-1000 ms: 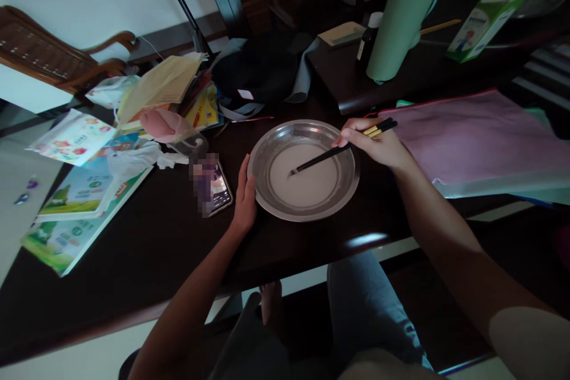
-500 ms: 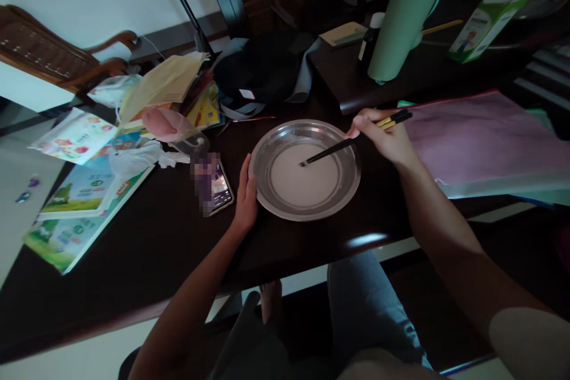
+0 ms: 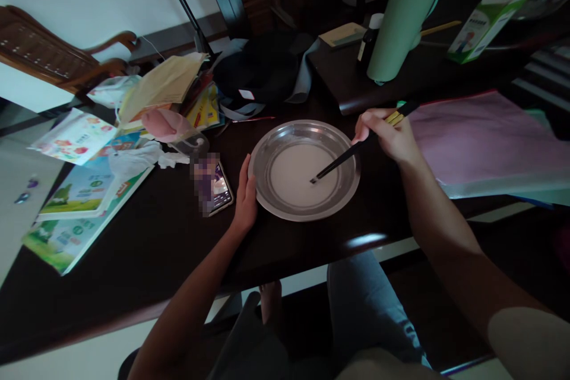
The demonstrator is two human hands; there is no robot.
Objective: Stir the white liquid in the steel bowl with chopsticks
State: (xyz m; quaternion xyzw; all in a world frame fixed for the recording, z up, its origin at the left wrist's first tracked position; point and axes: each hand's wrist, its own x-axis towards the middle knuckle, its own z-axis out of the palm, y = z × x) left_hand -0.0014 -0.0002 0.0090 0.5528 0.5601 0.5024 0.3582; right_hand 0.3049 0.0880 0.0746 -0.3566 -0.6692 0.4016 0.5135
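Observation:
A round steel plate (image 3: 271, 136) holding a pale whitish liquid (image 3: 294, 175) sits on the dark wooden table (image 3: 146, 255). My left hand (image 3: 246, 196) lies against the plate's left rim, fingers straight and pressed to the metal. My right hand (image 3: 389, 133), at the plate's right edge, is closed on a pair of black chopsticks (image 3: 342, 160) with yellow tops. Their tips dip into the liquid right of the plate's middle.
A phone (image 3: 216, 187) lies just left of my left hand. Picture books (image 3: 82, 202), papers and a pink object (image 3: 164, 123) crowd the left side. A pink folder (image 3: 481, 136) lies at the right; a green roll (image 3: 401, 18), dark bottle and carton stand behind.
The chopstick tips swept across the liquid, from left of centre toward the right and nearer side. My right hand shifted slightly right. The left hand stayed on the rim.

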